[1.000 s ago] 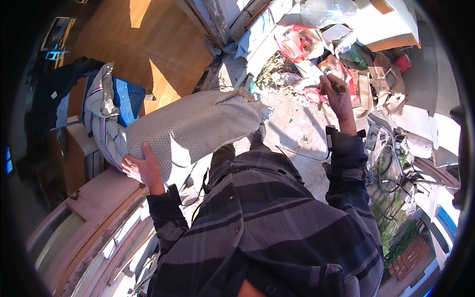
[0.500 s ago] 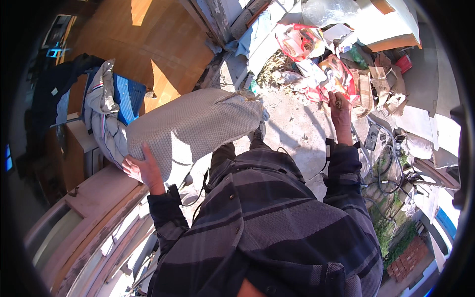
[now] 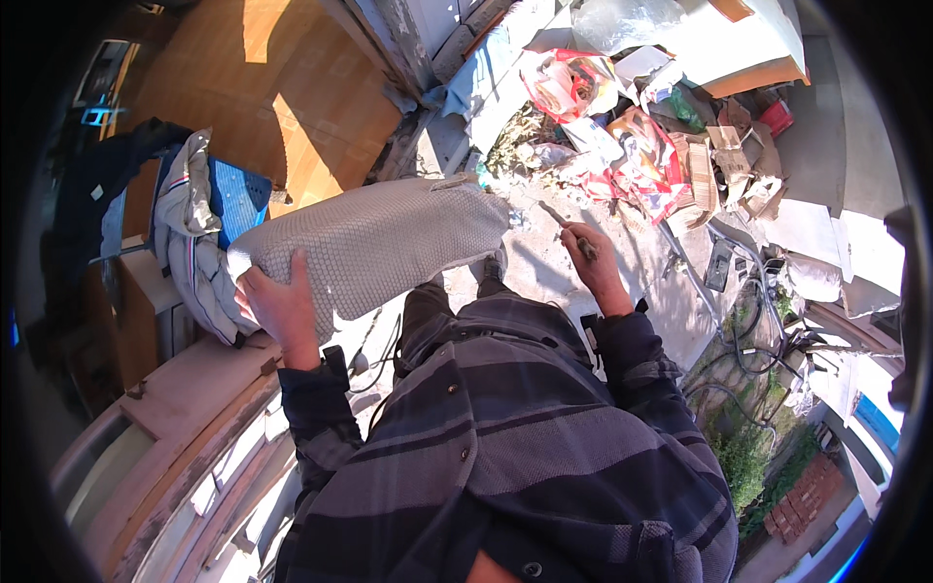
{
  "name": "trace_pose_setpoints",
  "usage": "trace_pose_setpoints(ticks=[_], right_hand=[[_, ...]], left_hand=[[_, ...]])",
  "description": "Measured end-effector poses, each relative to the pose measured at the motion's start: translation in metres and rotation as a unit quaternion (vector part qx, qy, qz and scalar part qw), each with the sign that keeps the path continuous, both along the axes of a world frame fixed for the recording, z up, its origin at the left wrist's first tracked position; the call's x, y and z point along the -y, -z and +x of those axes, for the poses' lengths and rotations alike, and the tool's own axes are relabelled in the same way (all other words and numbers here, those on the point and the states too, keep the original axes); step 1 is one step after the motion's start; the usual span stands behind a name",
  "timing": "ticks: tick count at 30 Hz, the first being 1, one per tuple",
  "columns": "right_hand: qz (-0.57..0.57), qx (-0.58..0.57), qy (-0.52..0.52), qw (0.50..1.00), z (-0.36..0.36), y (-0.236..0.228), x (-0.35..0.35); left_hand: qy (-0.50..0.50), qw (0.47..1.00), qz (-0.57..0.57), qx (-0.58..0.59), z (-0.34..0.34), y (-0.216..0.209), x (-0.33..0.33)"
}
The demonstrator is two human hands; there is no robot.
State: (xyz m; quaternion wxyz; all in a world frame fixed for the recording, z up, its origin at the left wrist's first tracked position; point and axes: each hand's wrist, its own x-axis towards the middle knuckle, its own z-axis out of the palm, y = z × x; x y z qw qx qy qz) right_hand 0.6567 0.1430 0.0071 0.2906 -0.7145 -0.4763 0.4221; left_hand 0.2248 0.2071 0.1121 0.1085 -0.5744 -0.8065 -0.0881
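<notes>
imo the pad (image 3: 389,233) at 10 o'clock is prob light n soft, not slippery, so best hold's its 9 o'clock end, where the left hand (image 3: 284,309) is spread wide, w/ the right hand (image 3: 599,262) gripping a thin tool (image 3: 554,215) at 2.

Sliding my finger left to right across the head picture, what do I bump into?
Pale grey padded fabric with striped trim, grey honeycomb-patterned cushion, bare right hand gripping a slim brown tool, torn brown cardboard, stacked red bricks.
</notes>
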Motion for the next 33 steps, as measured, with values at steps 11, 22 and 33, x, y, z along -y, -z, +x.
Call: trace_pose_setpoints(ticks=[11,22,33], right_hand=[[0.026,-0.134,-0.058,0.989,-0.022,-0.011,0.008],[0.035,-0.048,-0.111,0.992,-0.020,0.008,0.012],[0.044,-0.393,0.140,0.908,-0.004,-0.032,0.046]], left_hand=[[-0.001,1.000,0.015,-0.021,0.007,-0.001,-0.003],[0.004,0.999,0.011,-0.044,-0.009,0.005,0.006],[-0.021,0.999,0.016,-0.046,-0.054,0.015,0.022]])
